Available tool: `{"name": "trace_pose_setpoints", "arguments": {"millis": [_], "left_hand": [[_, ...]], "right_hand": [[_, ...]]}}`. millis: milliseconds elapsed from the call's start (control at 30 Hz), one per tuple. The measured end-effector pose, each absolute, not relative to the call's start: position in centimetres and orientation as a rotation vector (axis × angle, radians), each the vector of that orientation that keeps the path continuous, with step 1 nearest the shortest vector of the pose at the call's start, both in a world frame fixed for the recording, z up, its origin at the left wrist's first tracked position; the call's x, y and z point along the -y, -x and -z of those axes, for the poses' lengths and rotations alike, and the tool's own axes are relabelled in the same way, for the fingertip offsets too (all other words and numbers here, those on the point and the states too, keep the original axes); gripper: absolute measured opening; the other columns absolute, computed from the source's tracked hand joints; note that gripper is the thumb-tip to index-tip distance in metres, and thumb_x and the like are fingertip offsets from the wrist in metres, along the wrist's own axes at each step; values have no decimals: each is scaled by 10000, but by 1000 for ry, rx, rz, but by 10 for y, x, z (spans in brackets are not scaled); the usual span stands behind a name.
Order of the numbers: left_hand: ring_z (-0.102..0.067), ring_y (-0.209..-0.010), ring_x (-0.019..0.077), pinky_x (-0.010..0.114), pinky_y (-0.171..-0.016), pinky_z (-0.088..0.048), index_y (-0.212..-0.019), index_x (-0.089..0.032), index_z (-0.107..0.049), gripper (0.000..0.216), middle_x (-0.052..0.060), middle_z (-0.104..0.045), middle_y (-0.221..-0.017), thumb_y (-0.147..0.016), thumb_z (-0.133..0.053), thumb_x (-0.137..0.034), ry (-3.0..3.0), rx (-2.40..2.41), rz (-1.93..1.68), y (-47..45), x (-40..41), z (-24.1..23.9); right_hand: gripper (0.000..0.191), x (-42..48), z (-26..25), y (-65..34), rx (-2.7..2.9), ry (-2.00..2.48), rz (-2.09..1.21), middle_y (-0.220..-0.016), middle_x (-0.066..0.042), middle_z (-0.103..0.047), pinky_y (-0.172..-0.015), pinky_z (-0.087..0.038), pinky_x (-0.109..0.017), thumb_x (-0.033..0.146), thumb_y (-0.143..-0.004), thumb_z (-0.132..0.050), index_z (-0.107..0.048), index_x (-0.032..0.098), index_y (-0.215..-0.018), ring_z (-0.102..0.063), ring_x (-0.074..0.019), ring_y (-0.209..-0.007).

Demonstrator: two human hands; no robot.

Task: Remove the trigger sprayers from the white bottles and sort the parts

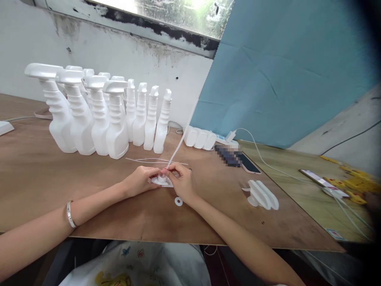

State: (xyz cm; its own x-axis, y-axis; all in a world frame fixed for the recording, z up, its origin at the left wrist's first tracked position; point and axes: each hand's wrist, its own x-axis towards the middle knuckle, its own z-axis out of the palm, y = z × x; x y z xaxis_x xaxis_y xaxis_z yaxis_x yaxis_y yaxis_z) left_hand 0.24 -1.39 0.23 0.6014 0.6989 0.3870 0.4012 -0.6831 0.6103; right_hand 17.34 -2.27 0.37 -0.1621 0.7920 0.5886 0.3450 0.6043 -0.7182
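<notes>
At the middle of the brown table, my left hand holds a white spray trigger head that lies low on the tabletop. My right hand pinches the lower end of a thin white dip tube where it meets the head. Upward and to the right the tube rises, slightly bent. Fingers hide the exact joint, so I cannot tell how deep the tube sits. A flat white washer lies just below my right hand. Behind both hands are loose white tubes.
Several white spray bottles stand in rows at the back left. White bottle-like pieces lie near a power strip. Phones rest at right, above more white trigger parts. Cables and yellow objects are on the side table.
</notes>
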Motion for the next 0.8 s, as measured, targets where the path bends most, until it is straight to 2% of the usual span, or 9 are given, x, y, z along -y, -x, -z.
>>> {"name": "trace_pose_setpoints", "arguments": {"millis": [167, 400, 633, 700, 800], "left_hand": [[-432, -549, 67, 149, -518, -354, -849, -131, -603, 152, -25, -562, -680, -714, -571, -194, -2320, -895, -864, -3, 15, -4], [-409, -519, 60, 150, -512, -352, -921, -117, -600, 217, -22, -567, -687, -724, -570, -203, -2322, -908, -867, -4, 16, -5], [-452, -542, 73, 161, -526, -359, -824, -135, -597, 126, -18, -576, -675, -736, -546, -209, -2412, -894, -885, -3, 16, -2], [-473, -556, 75, 162, -536, -369, -856, -143, -596, 148, -11, -596, -721, -730, -546, -202, -2394, -887, -887, -3, 15, -1], [-497, -577, 85, 168, -543, -379, -882, -154, -592, 175, -11, -606, -745, -717, -548, -190, -2384, -917, -852, -3, 14, -1]], "right_hand": [[152, 20, 1, -171, 1716, 955, -534, -654, 3, -623, -655, -461, -253, 302, -763, -591, -593, 193, -658, -579, -130, -652], [161, 17, -5, -168, 1728, 1033, -531, -629, -1, -619, -606, -454, -245, 296, -751, -597, -585, 183, -638, -566, -130, -615], [212, 25, -11, -170, 1792, 1048, -552, -642, -2, -596, -611, -434, -241, 338, -752, -598, -574, 185, -606, -545, -127, -642], [220, 25, -12, -172, 1805, 1055, -591, -655, 0, -588, -633, -439, -248, 352, -746, -600, -568, 184, -607, -545, -127, -655], [203, 20, -14, -179, 1864, 1020, -785, -737, 2, -593, -674, -454, -261, 389, -725, -608, -573, 189, -729, -565, -133, -712]]}}
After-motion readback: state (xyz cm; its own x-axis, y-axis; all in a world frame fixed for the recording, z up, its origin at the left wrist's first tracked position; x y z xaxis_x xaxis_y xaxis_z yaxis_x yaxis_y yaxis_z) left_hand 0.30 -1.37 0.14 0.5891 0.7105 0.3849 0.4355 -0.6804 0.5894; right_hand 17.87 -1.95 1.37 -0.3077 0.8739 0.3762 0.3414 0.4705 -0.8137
